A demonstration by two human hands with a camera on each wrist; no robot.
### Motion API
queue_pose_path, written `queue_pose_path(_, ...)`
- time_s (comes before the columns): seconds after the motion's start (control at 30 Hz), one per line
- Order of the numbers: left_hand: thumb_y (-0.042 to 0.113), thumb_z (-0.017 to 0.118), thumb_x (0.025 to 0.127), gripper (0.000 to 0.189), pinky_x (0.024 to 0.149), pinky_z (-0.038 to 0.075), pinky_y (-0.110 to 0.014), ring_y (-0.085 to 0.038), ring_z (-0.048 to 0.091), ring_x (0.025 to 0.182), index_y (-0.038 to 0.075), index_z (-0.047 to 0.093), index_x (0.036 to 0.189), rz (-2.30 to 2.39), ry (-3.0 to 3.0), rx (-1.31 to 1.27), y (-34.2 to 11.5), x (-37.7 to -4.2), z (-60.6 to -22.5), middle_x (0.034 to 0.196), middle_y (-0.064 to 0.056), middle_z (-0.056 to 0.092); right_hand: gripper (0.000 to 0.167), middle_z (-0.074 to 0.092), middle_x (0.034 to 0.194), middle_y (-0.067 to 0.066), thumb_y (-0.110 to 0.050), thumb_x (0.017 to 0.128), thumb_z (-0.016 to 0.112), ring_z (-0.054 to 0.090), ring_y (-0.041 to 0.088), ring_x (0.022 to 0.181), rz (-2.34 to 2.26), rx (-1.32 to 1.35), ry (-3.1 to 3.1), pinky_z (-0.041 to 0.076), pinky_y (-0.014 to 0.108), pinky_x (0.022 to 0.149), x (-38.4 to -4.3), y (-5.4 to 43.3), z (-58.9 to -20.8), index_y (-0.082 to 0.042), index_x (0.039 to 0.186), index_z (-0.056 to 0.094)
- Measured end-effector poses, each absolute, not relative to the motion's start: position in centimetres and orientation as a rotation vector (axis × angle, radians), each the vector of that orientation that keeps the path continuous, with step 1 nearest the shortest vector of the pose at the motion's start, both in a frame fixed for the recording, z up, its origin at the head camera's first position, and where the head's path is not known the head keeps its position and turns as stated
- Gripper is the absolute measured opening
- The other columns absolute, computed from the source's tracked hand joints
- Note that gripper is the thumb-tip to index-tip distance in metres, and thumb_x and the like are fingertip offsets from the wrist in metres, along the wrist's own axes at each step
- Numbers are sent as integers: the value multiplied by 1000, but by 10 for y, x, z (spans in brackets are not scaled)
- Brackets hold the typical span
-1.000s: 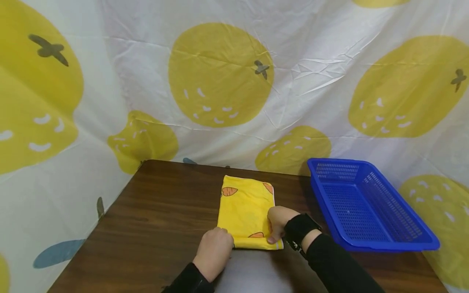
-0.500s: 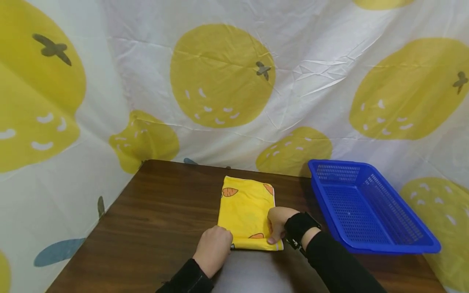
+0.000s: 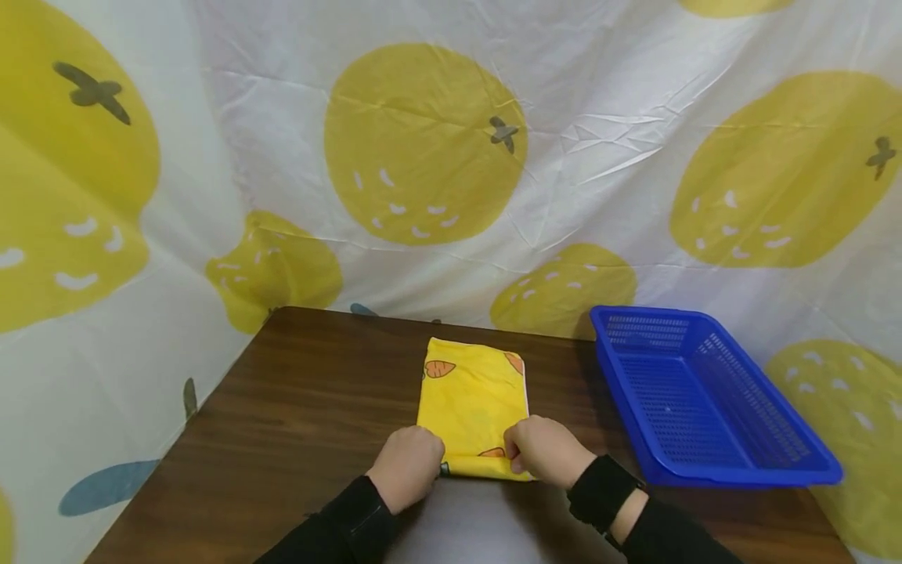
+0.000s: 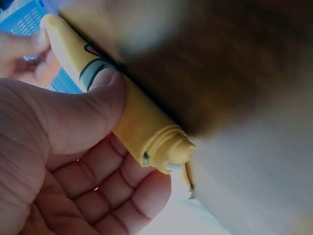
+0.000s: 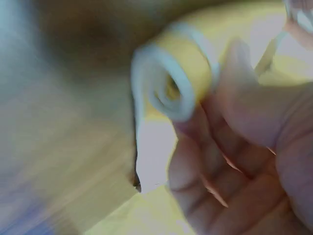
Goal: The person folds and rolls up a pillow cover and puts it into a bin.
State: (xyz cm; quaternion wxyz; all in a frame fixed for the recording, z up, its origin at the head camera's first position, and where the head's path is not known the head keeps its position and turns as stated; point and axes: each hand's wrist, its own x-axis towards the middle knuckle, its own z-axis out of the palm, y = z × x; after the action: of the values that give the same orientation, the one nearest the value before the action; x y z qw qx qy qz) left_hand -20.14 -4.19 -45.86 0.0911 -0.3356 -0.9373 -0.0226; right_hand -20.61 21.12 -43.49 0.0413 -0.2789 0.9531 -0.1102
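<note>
A yellow carrot-print towel (image 3: 470,395) lies on the table, its near edge turned into a small roll (image 3: 486,467). My left hand (image 3: 410,464) grips the left end of that roll; the left wrist view shows the thumb on one side and the fingers curled under the other. At the right end, my right hand (image 3: 546,450) pinches the roll between thumb and fingers. Seen from the right wrist, the towel's end (image 5: 168,90) forms a spiral with a pale border, a little blurred. Beyond the roll, the rest of the towel stretches flat away from me.
A blue plastic basket (image 3: 637,423) with perforated walls stands on the right of the dark wood table (image 3: 317,415). Behind and to the left hangs a white curtain (image 3: 282,141) with a yellow fruit print. A pale glare lies on the table before the towel.
My right hand has come slightly nearer and its wrist has turned, the forearm shifting lower right. My left hand has edged a little left and up. The towel's far part lies almost unchanged.
</note>
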Motion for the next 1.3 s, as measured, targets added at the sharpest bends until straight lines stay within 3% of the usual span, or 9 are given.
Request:
queue_pose_path(0.23,18,90,82,27,60,45,-31,-11,47,59,13,68,68,-257,-2897,-1096,-48,-229,-454,61,6,54,20,59,74,-8,-16,85,86,57,9,71,-131,-1095,3208,50,25,63,-170,217,-456,-18,77,68)
queue_pose_path(0.4,17,91,84,27,61,42,-29,-11,46,61,14,69,68,-384,-3131,-1082,-49,-249,-451,64,6,53,31,54,76,-8,-31,77,92,50,7,71,-114,-1029,3219,45,25,62,-151,209,-462,-16,78,65)
queue_pose_path(0.53,14,92,82,33,59,38,-28,-12,45,59,15,65,62,-336,-3242,-1054,-43,-260,-446,62,5,51,35,51,74,-8,-32,71,96,50,7,69,-55,-1010,3277,45,25,62,-148,204,-464,-17,75,64)
queue_pose_path(0.8,23,91,85,34,58,36,-28,-13,47,60,18,65,63,-291,-3323,-974,-37,-265,-448,62,5,50,31,58,66,-7,-25,77,92,57,10,62,-64,-950,3158,49,31,59,-162,211,-453,-18,70,63)
queue_pose_path(0.97,25,90,86,34,59,37,-28,-13,48,62,18,64,65,-378,-3294,-990,-42,-261,-445,63,5,51,31,47,63,-9,-10,79,88,45,8,58,-203,-851,2972,43,29,57,-182,210,-438,-16,70,59)
queue_pose_path(1.1,22,90,86,36,58,36,-28,-11,47,61,18,62,64,-430,-3245,-1012,-45,-258,-447,62,7,51,30,43,64,-7,-5,80,87,40,10,60,-193,-741,2845,40,28,60,-198,203,-427,-12,69,60)
queue_pose_path(1.3,25,90,85,35,58,37,-29,-12,48,61,19,62,65,-428,-3236,-979,-50,-256,-451,63,6,51,29,49,71,-1,-13,81,91,45,16,68,110,-529,2702,47,32,72,-222,179,-416,-7,75,63)
